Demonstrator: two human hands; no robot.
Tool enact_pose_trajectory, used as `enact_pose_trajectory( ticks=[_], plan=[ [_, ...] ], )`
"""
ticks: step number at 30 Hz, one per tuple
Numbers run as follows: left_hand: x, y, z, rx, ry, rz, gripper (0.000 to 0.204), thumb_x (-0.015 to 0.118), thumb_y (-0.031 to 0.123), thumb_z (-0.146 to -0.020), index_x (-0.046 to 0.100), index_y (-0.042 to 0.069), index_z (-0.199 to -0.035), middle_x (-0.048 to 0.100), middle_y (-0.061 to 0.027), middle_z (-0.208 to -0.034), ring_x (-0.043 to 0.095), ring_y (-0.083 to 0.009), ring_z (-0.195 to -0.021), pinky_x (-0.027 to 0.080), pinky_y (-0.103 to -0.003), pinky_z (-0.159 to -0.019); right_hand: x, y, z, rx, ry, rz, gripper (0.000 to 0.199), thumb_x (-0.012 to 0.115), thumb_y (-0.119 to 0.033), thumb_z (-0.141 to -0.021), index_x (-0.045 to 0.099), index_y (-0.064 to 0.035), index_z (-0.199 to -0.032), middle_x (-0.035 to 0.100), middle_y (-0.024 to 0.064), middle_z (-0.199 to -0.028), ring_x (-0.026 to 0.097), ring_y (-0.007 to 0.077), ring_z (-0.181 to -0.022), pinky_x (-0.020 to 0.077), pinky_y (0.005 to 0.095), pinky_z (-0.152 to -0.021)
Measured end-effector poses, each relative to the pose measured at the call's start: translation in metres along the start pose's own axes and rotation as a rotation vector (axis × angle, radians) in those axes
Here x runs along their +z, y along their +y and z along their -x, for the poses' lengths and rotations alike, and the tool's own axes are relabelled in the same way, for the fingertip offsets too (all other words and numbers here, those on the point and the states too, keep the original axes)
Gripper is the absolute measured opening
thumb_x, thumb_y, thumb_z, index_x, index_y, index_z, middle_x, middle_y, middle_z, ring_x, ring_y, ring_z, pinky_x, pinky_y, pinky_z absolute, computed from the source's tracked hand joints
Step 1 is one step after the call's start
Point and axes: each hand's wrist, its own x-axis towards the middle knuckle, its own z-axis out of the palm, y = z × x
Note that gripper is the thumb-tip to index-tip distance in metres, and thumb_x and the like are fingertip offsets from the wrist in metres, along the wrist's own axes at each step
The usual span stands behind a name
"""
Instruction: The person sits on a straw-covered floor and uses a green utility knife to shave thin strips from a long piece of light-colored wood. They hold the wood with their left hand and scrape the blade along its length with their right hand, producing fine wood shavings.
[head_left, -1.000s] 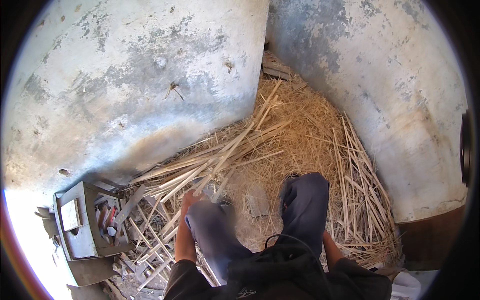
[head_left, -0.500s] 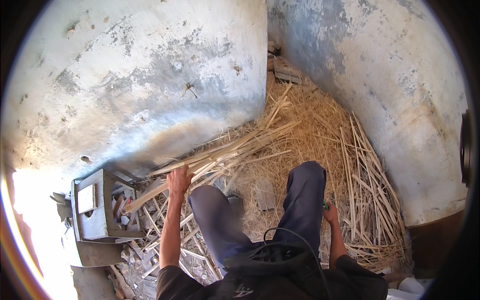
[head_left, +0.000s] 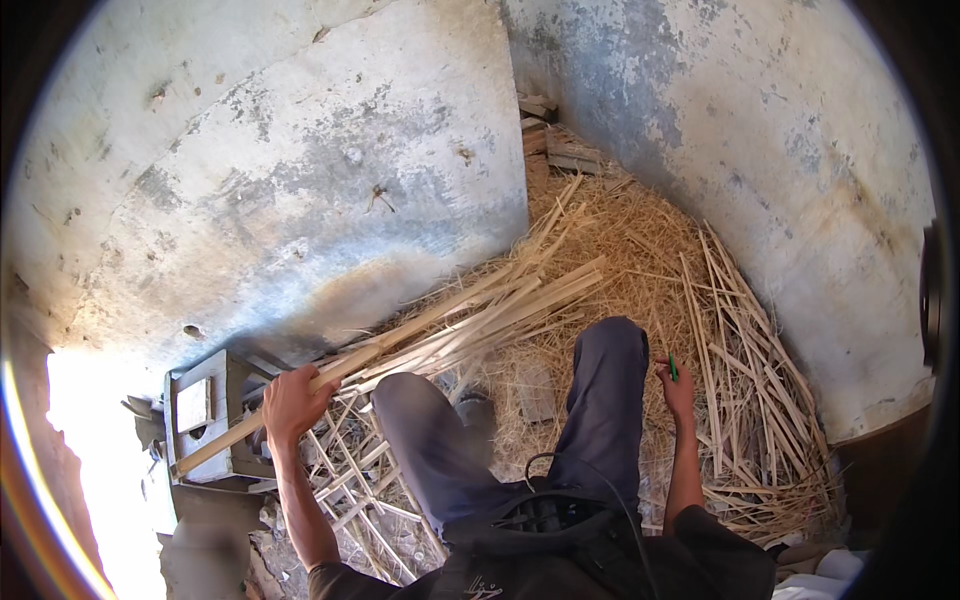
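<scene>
Strip of pale wood point(head_left: 355, 362) slants from 8 o'clock in toward centre, alongside loose strips point(head_left: 490, 325); left hand point(head_left: 295, 405), 8 o'clock, is wrapped round it, near end jutting out by the wooden box point(head_left: 205, 405). Right hand point(head_left: 677, 392), 4 o'clock, is curled on a small green item point(head_left: 673, 368), kind unclear, beside the right knee point(head_left: 612, 345). Handling, my judgement: firm grip, mind splinters, free the far end from neighbouring strips before pulling, avoid snagging the box, point green item away from leg.
</scene>
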Motion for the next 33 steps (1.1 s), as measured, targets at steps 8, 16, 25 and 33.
enact_pose_trajectory(
  ticks=[8,16,25,33],
  plan=[
    [0.0,0.019,0.043,-0.001,0.067,-0.019,0.04,0.086,0.045,-0.088,0.08,0.007,-0.099,0.077,-0.0229,-0.084,0.076,-0.0463,-0.084,0.058,-0.057,-0.079,-0.005,-0.039,0.004,-0.008,-0.039,-0.082,0.025,0.069,-0.013,-0.107,0.077,-0.0063,-0.13,0.073,0.0119,-0.11,0.072,0.0269,-0.105,0.0575,0.0471,-0.094],
    [0.012,0.02,0.059,0.008,0.043,-0.005,0.037,0.086,0.042,-0.088,0.08,0.008,-0.1,0.075,-0.0228,-0.081,0.075,-0.0461,-0.081,0.057,-0.057,-0.075,-0.016,-0.067,0.011,0.026,-0.004,-0.061,0.026,0.069,-0.014,-0.106,0.078,-0.0061,-0.13,0.078,0.0152,-0.119,0.075,0.0288,-0.106,0.0572,0.0466,-0.095],
    [0.032,0.014,0.07,0.004,0.05,-0.038,0.038,0.089,0.038,-0.087,0.081,0.011,-0.112,0.078,-0.0224,-0.089,0.077,-0.0452,-0.089,0.057,-0.056,-0.079,0.028,-0.029,0.023,-0.046,-0.03,-0.324,0.025,0.07,-0.014,-0.106,0.078,-0.0079,-0.129,0.079,0.017,-0.116,0.076,0.03,-0.106,0.0572,0.046,-0.095],
    [-0.012,0.007,0.105,-0.017,-0.008,-0.096,0.029,0.089,0.034,-0.086,0.079,0.015,-0.105,0.078,-0.0185,-0.084,0.076,-0.0444,-0.083,0.056,-0.056,-0.076,0.03,-0.058,0.029,-0.008,-0.237,0.015,0.028,0.071,-0.016,-0.104,0.078,-0.0094,-0.131,0.079,0.0199,-0.119,0.076,0.0369,-0.108,0.0566,0.0481,-0.098]
  ],
)
